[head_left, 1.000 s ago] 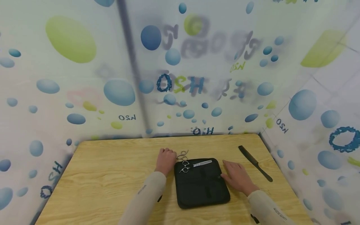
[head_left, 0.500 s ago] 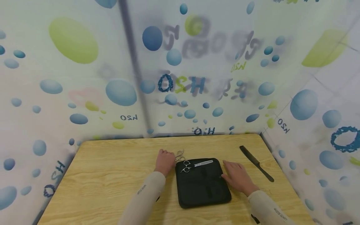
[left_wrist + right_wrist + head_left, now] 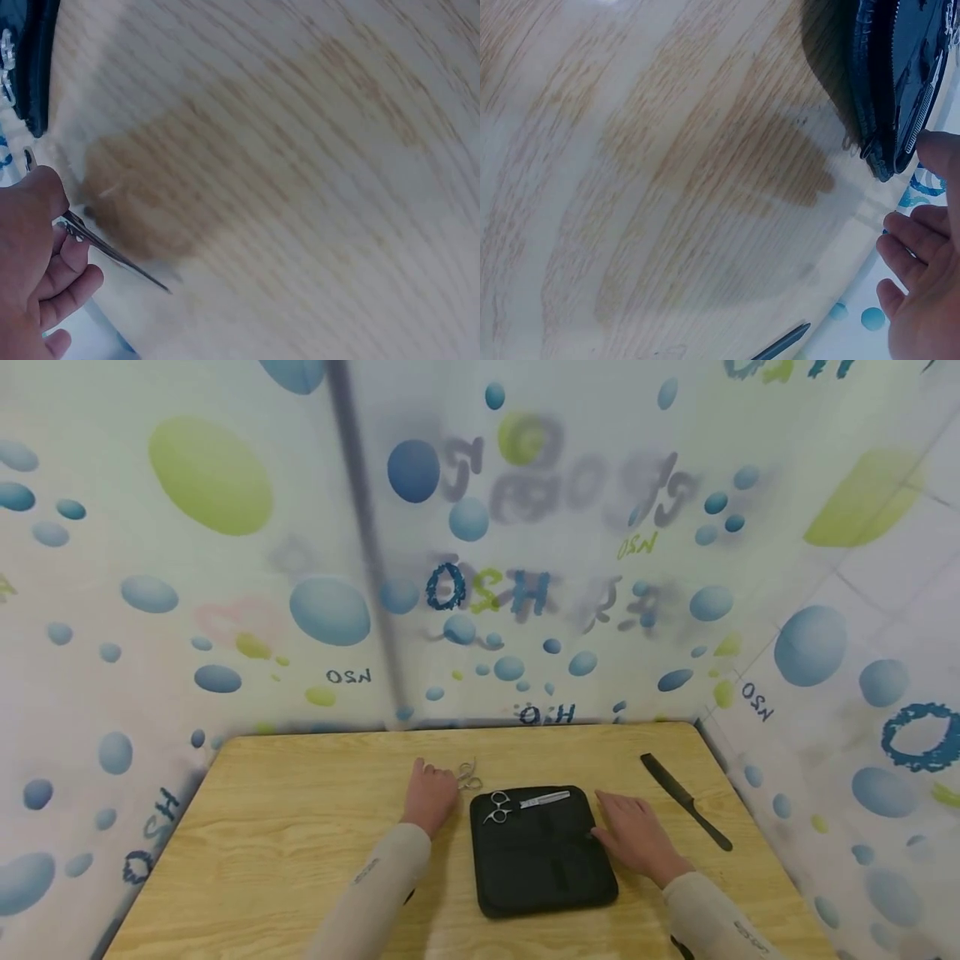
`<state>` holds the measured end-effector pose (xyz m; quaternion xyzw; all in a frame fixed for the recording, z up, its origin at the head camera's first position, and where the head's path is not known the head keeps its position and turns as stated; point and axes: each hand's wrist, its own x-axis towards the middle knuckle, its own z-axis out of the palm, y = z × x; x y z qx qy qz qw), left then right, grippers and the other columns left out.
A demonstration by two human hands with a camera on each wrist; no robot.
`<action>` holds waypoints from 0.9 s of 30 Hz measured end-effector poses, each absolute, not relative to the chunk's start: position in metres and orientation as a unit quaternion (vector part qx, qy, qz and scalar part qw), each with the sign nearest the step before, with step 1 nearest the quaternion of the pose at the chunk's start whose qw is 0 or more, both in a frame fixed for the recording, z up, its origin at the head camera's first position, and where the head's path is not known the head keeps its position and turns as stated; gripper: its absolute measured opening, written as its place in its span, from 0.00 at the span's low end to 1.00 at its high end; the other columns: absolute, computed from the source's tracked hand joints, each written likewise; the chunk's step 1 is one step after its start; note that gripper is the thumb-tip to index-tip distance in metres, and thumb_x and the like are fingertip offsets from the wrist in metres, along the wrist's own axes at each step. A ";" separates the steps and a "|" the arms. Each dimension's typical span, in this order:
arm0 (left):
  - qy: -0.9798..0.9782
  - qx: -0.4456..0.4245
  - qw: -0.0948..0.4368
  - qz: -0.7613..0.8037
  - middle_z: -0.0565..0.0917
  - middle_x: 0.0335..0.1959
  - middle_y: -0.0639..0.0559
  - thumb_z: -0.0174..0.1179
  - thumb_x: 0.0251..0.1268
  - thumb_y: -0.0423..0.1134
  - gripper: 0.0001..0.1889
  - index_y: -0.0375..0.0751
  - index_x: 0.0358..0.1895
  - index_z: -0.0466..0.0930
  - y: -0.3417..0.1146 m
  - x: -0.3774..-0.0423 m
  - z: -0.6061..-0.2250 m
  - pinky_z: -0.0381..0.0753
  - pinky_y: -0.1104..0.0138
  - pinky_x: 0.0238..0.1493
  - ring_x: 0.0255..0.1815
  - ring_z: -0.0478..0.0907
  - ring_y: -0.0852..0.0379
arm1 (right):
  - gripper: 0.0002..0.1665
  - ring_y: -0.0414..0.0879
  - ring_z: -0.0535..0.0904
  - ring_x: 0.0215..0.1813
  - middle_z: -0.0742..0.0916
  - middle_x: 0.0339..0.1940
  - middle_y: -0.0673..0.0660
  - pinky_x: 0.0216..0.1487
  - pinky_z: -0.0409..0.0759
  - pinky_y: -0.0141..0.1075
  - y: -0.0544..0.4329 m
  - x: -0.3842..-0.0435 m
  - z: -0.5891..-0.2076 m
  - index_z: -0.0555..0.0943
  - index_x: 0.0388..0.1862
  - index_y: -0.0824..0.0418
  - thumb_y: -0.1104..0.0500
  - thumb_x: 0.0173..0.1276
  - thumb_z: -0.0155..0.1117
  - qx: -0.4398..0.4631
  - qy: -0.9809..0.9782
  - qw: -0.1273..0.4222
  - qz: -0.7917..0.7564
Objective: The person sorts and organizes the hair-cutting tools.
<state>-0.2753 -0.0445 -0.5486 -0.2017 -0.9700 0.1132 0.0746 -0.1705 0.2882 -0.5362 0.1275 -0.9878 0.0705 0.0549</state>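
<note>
My left hand (image 3: 431, 795) pinches a pair of silver scissors (image 3: 124, 259) between thumb and fingers. In the head view the finger rings stick out to the right of that hand; the blades point away in the left wrist view. A black zip case (image 3: 543, 877) lies on the table between my hands. Thinning scissors (image 3: 543, 799) with a toothed blade rest along its far part. My right hand (image 3: 636, 833) lies at the case's right edge, fingers extended, its thumb right at the edge. In the right wrist view those fingers (image 3: 911, 244) hold nothing.
A dark comb (image 3: 686, 802) with a long handle lies slantwise on the wooden table (image 3: 300, 827), right of my right hand. A wall covering (image 3: 600, 635) printed with bubbles and letters rises behind the table and at both sides.
My left hand has moved left, away from the case's far left corner, and the scissors went with it. The right hand, case and comb keep their places; the head view shifted slightly.
</note>
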 end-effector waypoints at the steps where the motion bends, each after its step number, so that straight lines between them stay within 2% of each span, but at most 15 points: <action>1: -0.969 -0.205 0.080 0.112 0.84 0.25 0.46 0.53 0.66 0.35 0.10 0.39 0.27 0.79 -0.046 -0.275 -0.548 0.67 0.51 0.61 0.32 0.79 0.48 | 0.36 0.58 0.76 0.63 0.81 0.62 0.63 0.64 0.70 0.56 0.288 -0.171 -0.536 0.71 0.67 0.67 0.50 0.65 0.67 0.129 -0.987 0.057 0.072; 8: -0.963 -0.232 0.103 0.093 0.83 0.23 0.49 0.56 0.61 0.37 0.08 0.42 0.24 0.78 -0.044 -0.272 -0.539 0.66 0.50 0.63 0.34 0.80 0.49 | 0.35 0.57 0.76 0.63 0.81 0.61 0.61 0.64 0.70 0.55 0.279 -0.175 -0.531 0.72 0.66 0.65 0.51 0.65 0.68 0.140 -0.985 0.073 0.076; 12: -0.957 -0.255 0.100 0.101 0.86 0.29 0.50 0.59 0.63 0.41 0.07 0.42 0.30 0.80 -0.036 -0.265 -0.532 0.65 0.51 0.65 0.39 0.81 0.50 | 0.35 0.57 0.77 0.62 0.82 0.61 0.61 0.64 0.70 0.55 0.268 -0.178 -0.527 0.73 0.65 0.65 0.51 0.63 0.69 0.157 -0.980 0.087 0.081; 17: -0.950 -0.276 0.094 0.111 0.88 0.39 0.51 0.58 0.65 0.47 0.12 0.43 0.38 0.82 -0.021 -0.254 -0.522 0.65 0.52 0.67 0.44 0.82 0.52 | 0.35 0.56 0.77 0.62 0.82 0.61 0.61 0.65 0.69 0.55 0.251 -0.184 -0.520 0.74 0.65 0.64 0.51 0.63 0.70 0.187 -0.972 0.116 0.079; 21: -0.946 -0.289 0.101 0.107 0.87 0.37 0.53 0.54 0.66 0.45 0.10 0.43 0.36 0.81 -0.010 -0.245 -0.515 0.65 0.53 0.67 0.43 0.81 0.54 | 0.35 0.55 0.76 0.63 0.81 0.62 0.59 0.67 0.67 0.54 0.236 -0.190 -0.515 0.73 0.66 0.61 0.50 0.62 0.71 0.201 -0.968 0.121 0.083; 27: -0.921 -0.328 0.180 0.109 0.86 0.32 0.55 0.56 0.63 0.47 0.10 0.46 0.32 0.80 -0.003 -0.234 -0.515 0.67 0.55 0.64 0.38 0.81 0.55 | 0.35 0.54 0.77 0.62 0.81 0.61 0.57 0.66 0.67 0.54 0.221 -0.196 -0.508 0.75 0.64 0.59 0.49 0.59 0.73 0.237 -0.955 0.145 0.099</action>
